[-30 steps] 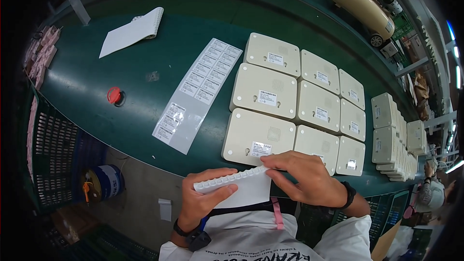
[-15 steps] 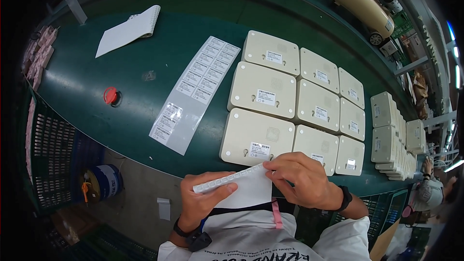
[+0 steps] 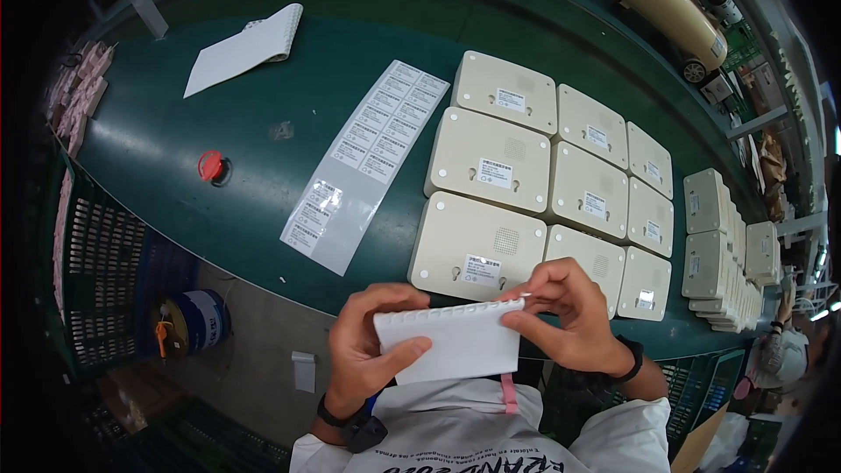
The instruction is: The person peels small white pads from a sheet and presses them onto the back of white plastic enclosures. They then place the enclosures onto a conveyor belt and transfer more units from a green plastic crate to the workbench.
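A folded white sheet (image 3: 460,350) with a row of small round pads along its upper fold is held over the table's front edge. My left hand (image 3: 368,350) grips its left end, thumb across the front. At the right end of the fold my right hand (image 3: 574,320) pinches, its thumb against the sheet; a tiny whitish bit shows at the fingertips, too small to make out. Just beyond lies a cream plastic casing (image 3: 469,232), face down, with a white label and pale corner dots. Several similar casings (image 3: 499,153) lie in rows behind it.
A backing sheet of printed labels (image 3: 359,184) lies left of the casings. Farther left are a red round object (image 3: 210,166) and another folded white sheet (image 3: 241,52). More casings (image 3: 710,201) are stacked at right. A green crate (image 3: 101,271) stands left; a co-worker (image 3: 780,355) is at far right.
My hands have tilted the folded sheet more level, so more of its front shows. My right hand has turned, thumb now in front of the sheet's right end. The view has shifted slightly.
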Tool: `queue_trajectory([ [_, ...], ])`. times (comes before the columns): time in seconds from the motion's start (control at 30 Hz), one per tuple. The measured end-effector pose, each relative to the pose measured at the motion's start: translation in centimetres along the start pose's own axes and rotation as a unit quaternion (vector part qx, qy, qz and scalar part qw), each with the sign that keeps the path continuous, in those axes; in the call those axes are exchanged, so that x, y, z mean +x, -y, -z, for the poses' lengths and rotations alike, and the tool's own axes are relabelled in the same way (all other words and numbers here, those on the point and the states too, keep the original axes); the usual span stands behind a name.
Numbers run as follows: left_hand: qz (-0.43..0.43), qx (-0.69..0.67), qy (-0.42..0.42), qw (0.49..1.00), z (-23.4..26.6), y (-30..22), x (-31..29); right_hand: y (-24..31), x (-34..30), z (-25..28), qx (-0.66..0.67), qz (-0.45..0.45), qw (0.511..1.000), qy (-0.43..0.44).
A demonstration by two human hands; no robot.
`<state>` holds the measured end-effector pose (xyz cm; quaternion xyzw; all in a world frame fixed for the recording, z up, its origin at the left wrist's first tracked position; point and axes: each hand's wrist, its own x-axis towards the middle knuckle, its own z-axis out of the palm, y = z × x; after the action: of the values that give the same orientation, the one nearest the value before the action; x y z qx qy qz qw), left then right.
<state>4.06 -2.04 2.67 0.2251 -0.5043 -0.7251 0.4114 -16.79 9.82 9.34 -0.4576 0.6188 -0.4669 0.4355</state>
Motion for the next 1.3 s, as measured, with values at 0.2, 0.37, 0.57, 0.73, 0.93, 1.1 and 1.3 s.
queue_trajectory([
  [0.2, 0.063, 0.064, -0.042, 0.995, 0.2, -0.6, -1.2, 0.8, -0.2, 0.1, -0.181, 0.085, 0.980, -0.011],
  [0.37, 0.032, 0.167, 0.046, 0.984, -0.9, -0.7, -1.0, 1.7, 0.9, -1.7, -0.229, 0.237, 0.944, 0.006],
  [0.57, -0.058, 0.207, 0.077, 0.974, -1.5, -0.2, -0.6, 0.9, 1.3, -2.8, -0.238, 0.298, 0.924, -0.002],
  [0.73, -0.059, 0.210, 0.089, 0.972, -1.7, 0.3, -0.2, 0.5, 1.7, -3.0, -0.297, 0.323, 0.899, -0.009],
  [0.93, 0.018, 0.212, 0.055, 0.976, -1.7, 1.6, -0.3, 1.4, 2.4, -1.4, -0.352, 0.346, 0.870, -0.005],
  [1.1, 0.103, 0.145, 0.058, 0.982, -0.3, 2.8, -0.2, 1.1, 10.1, 7.9, -0.222, 0.156, 0.952, -0.145],
  [1.3, 0.088, 0.140, 0.078, 0.983, -0.6, 3.1, 0.3, -3.1, 15.1, 14.7, -0.203, 0.000, 0.968, -0.149],
])
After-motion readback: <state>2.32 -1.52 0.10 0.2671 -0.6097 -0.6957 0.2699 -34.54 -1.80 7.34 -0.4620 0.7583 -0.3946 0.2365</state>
